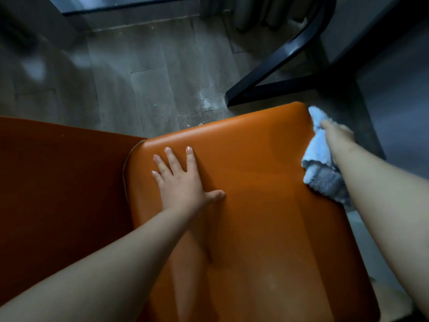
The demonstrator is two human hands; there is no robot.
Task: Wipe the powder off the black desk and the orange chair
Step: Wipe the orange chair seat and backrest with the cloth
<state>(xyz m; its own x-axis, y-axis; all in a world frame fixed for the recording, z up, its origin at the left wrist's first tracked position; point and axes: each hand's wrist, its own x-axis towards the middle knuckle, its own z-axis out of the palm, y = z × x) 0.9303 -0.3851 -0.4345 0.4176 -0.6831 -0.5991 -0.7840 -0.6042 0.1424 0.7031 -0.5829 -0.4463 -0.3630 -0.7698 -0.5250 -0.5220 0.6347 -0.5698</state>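
Clenched round the pale blue cloth (318, 159), your right hand (337, 138) has its grip at the far right edge of the orange chair (255, 182) seat, the cloth draped over that edge and hanging partly off it. Your left hand (181, 180) is spread flat, grasping nothing, pressing on the seat near its left side to steady it. Good brace, leave it there. The seat top looks mostly clean and glossy from here, with a faint pale haze near the front, so I'd judge that patch wants a pass. Fold the cloth to a fresh face, press flat, and draw long overlapping strokes toward one edge, not scrubbing in circles. Mind the floor (144, 73): white powder (205, 102) lies scattered by the black bench leg (274, 63), so sweeping off that side adds to it.
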